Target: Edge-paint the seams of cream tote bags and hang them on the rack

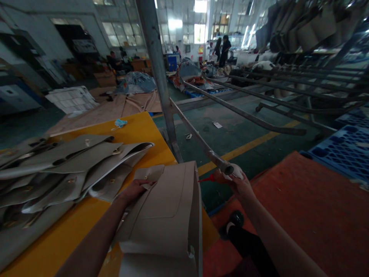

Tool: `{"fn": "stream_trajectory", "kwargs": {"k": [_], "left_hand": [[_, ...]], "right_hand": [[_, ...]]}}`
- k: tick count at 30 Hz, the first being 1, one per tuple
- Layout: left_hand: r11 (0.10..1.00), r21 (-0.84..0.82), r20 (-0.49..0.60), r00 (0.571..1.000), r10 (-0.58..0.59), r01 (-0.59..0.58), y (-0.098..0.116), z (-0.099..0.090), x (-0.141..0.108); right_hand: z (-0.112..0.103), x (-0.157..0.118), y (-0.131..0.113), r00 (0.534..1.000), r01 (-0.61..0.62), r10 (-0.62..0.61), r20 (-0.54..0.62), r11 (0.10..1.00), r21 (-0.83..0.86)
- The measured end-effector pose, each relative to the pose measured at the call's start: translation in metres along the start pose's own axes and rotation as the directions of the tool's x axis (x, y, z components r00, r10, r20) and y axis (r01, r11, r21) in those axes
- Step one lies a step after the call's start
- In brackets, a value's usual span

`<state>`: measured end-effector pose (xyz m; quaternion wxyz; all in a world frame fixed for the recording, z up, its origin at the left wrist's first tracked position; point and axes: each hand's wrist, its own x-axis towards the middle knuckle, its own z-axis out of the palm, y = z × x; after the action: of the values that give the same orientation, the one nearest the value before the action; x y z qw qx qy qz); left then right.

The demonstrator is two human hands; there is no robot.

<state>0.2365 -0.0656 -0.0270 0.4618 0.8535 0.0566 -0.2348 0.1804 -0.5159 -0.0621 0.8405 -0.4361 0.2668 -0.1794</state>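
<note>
A beige bag (164, 204) lies at the right edge of the yellow table, its open side edge turned to the right. My left hand (137, 191) is closed on the upper left part of the bag, where its fingers are partly hidden. Out past the table's edge, my right hand (240, 184) is closed around a white squeeze bottle (236, 172) with a red pointed nozzle (211, 177). The nozzle's thin tip points left at the bag's side edge; whether it touches cannot be made out.
More beige bags (72, 165) are piled on the yellow table (138, 125), with a blue mask (120, 123) behind them. A metal rack's tube end (227, 169) juts out by my right hand. Blue pallets (343, 150) stand at right; several people are far back.
</note>
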Motion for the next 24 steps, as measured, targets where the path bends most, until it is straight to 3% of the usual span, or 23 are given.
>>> {"fn": "stream_trajectory", "kwargs": {"k": [12,24], "left_hand": [[0.999,-0.032,-0.049,0.999,-0.004,0.002,-0.007,0.002,0.002],[1.000,-0.019,-0.072,0.997,0.021,-0.023,-0.012,0.000,0.009]], "right_hand": [[-0.029,-0.014,0.006,0.998,-0.030,0.034,0.053,0.997,-0.069],[-0.047,-0.050,0.000,0.990,-0.111,0.119,0.077,0.989,-0.092]]}}
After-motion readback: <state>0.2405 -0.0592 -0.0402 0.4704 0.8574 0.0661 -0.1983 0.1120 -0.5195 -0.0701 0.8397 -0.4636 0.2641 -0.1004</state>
